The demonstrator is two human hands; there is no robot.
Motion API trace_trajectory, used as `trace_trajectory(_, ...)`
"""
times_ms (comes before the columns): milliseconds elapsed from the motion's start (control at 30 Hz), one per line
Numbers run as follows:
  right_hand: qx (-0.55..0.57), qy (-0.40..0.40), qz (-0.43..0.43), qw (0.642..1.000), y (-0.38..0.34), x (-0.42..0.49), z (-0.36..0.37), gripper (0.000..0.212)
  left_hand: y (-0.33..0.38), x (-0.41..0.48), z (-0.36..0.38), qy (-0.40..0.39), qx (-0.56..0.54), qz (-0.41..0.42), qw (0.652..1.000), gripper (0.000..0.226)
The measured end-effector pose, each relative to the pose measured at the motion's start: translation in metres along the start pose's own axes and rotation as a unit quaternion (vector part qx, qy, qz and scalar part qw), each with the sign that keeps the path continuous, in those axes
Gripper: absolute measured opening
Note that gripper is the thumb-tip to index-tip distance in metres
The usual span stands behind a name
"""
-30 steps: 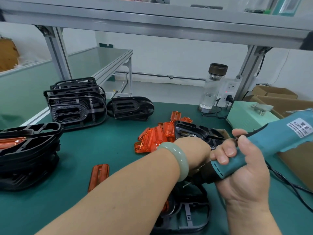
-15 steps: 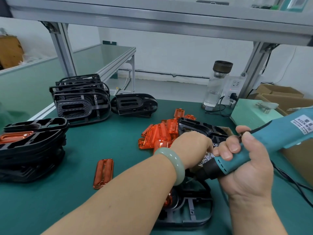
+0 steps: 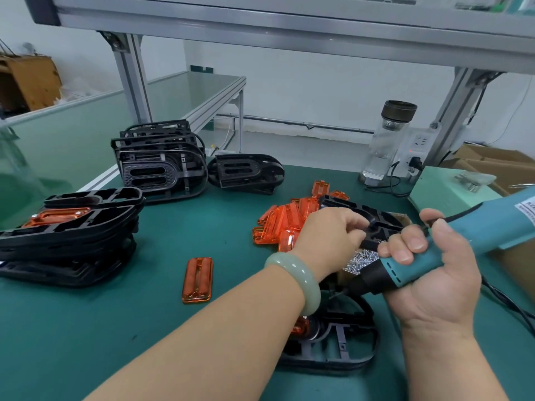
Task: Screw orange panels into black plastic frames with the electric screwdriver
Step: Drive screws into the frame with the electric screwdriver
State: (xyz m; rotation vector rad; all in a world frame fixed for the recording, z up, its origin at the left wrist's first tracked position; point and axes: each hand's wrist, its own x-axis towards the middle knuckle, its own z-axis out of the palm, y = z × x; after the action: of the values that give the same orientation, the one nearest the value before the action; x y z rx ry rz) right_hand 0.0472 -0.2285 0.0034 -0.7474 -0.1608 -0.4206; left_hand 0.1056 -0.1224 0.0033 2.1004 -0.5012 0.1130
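One smooth teal screwdriver (image 3: 489, 227) clenched in right hand (image 3: 434, 279); left hand (image 3: 327, 238) curled over glinting screws (image 3: 362, 260), hold unclear.

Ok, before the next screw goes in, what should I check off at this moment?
1. Grip: right hand holds the electric screwdriver: ok.
2. Screw picked: cannot tell; the left hand curls over the screw pile, with its fingertips hidden.
3. Orange panel seated in the near black frame: cannot tell; the left forearm covers most of it.
4. Screw on the bit: cannot tell, too small.
5. Cord clear of the frame: ok, it trails right.
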Motion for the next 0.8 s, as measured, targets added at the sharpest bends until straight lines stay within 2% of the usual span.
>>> trace_trajectory(100, 0.014, -0.003, 0.008, 1.0, -0.001, -0.001, 0.001, 0.02, -0.004, -0.015, -0.008, 0.018, -0.094, -0.055, 0.994, 0.01)
trace_trajectory(200, 0.027, 0.001, 0.007, 1.0, 0.0, -0.005, 0.003, 0.018, -0.006, -0.035, -0.015, 0.023, -0.185, -0.103, 0.977, 0.018)
trace_trajectory(333, 0.038, 0.017, -0.001, 0.999, 0.002, -0.01, 0.01, 0.019, -0.007, -0.059, -0.025, 0.066, -0.308, -0.148, 0.937, 0.017)
trace_trajectory(433, 0.047, 0.046, -0.009, 0.998, 0.002, -0.014, 0.017, 0.018, -0.012, -0.073, -0.034, 0.102, -0.347, -0.169, 0.917, 0.018)
trace_trajectory(567, 0.076, 0.101, -0.007, 0.992, 0.006, -0.026, 0.017, 0.016, -0.017, -0.089, -0.043, 0.102, -0.421, -0.182, 0.883, 0.027)
trace_trajectory(667, 0.096, 0.138, 0.001, 0.986, 0.007, -0.029, 0.021, 0.016, -0.022, -0.101, -0.046, 0.11, -0.44, -0.168, 0.875, 0.032)
trace_trajectory(800, 0.118, 0.199, -0.003, 0.973, 0.009, -0.031, 0.026, 0.016, -0.028, -0.11, -0.048, 0.151, -0.457, -0.153, 0.863, 0.027)
